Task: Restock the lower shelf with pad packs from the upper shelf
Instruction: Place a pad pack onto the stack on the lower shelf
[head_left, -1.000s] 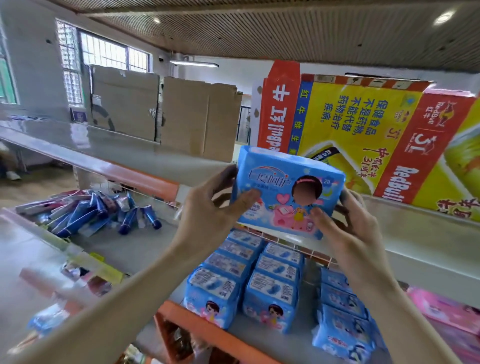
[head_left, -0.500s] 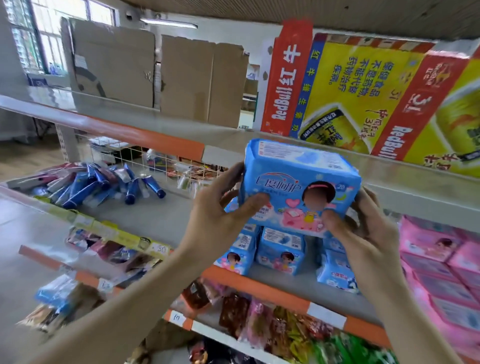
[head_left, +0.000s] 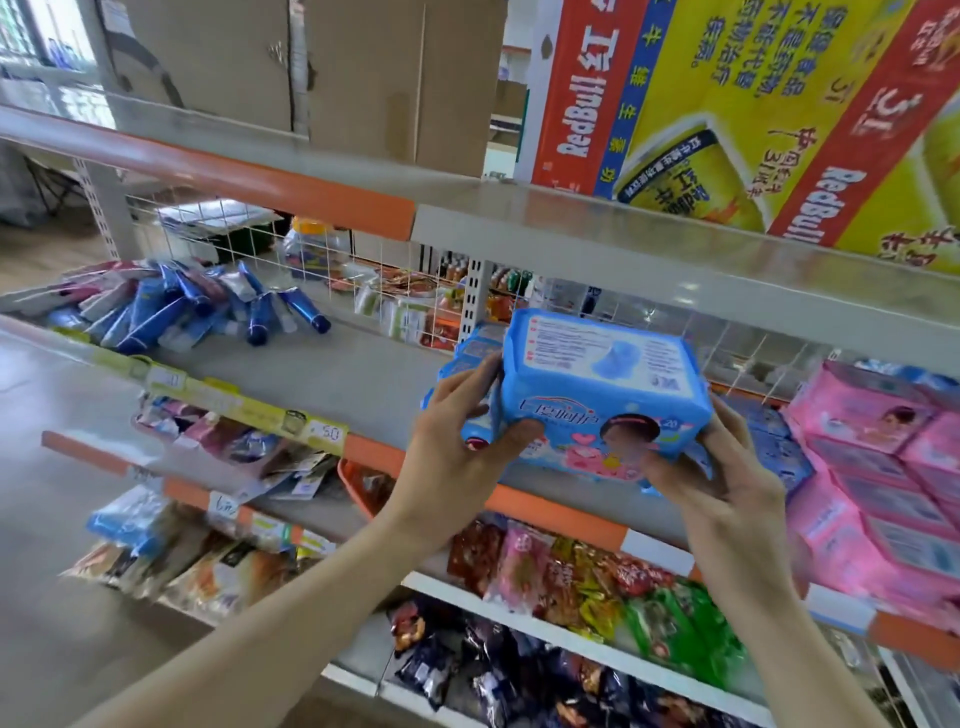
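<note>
Bringing the blue pad pack (head_left: 597, 395) down from upper shelf (head_left: 571, 223) height, a person is gripping its ends, left hand (head_left: 457, 457) and right hand (head_left: 727, 483) curled round it, in front of the stacked packs (head_left: 776, 447) on the lower shelf (head_left: 363, 379); placement is likely nearing.

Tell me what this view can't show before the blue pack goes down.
Head view:
- Shelved blue packs: mostly hidden behind the held pack, left hand and right hand; count unclear.
- Pink packs: cut off by the right edge.
- Print on the held pack: too small to read.
</note>
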